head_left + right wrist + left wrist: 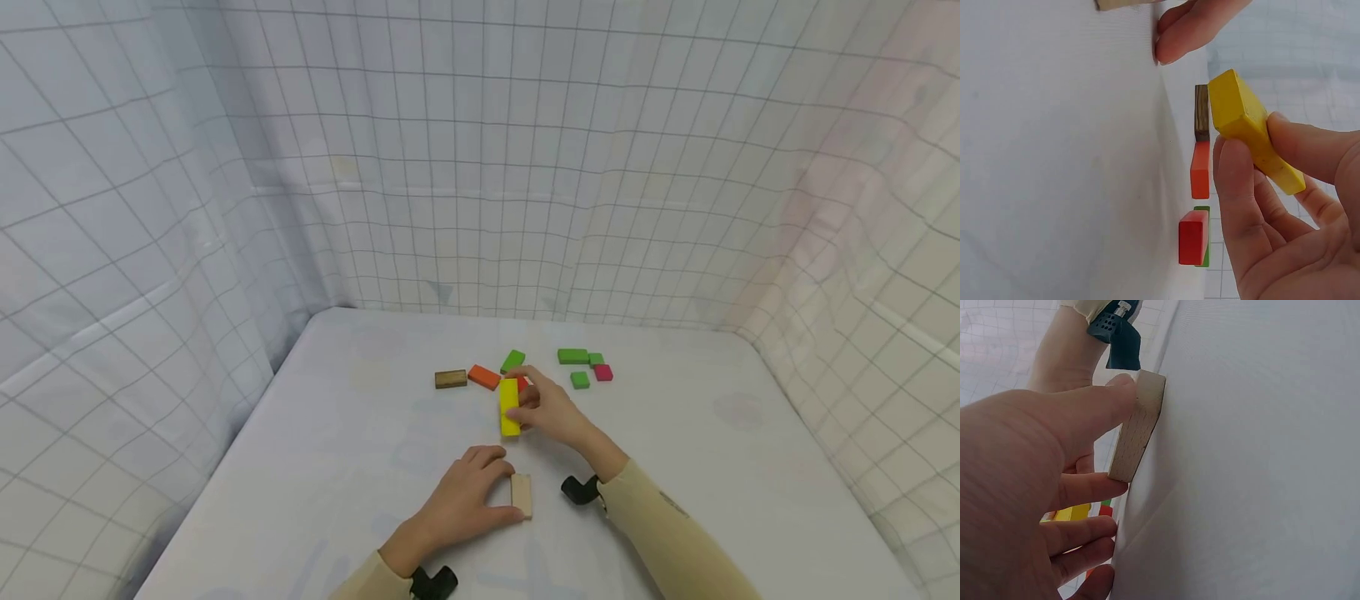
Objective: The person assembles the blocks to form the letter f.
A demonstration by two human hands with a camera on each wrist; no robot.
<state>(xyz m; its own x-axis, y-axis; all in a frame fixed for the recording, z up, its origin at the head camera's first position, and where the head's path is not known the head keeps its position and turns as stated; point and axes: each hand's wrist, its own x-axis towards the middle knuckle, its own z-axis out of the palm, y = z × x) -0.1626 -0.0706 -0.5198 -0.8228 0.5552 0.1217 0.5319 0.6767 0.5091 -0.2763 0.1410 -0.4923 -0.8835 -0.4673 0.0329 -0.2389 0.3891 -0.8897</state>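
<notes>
A yellow block (509, 407) is pinched between the thumb and fingers of my right hand (553, 412), raised off the table. In the right wrist view the yellow block (1250, 128) is tilted. My left hand (467, 498) holds a pale wooden block (521, 497) by its two ends, thumb at the near end and index finger at the far one. That wooden block (1138, 428) rests on the white table in the left wrist view. Just beyond the right hand lies a red block (1192, 240), mostly covered by the fingers in the head view.
A dark brown block (451, 379), an orange block (483, 377) and a green block (513, 361) lie beyond the hands. Farther right are a long green block (573, 357), small green pieces (580, 380) and a crimson piece (603, 372). Gridded white curtains (480, 167) surround the table.
</notes>
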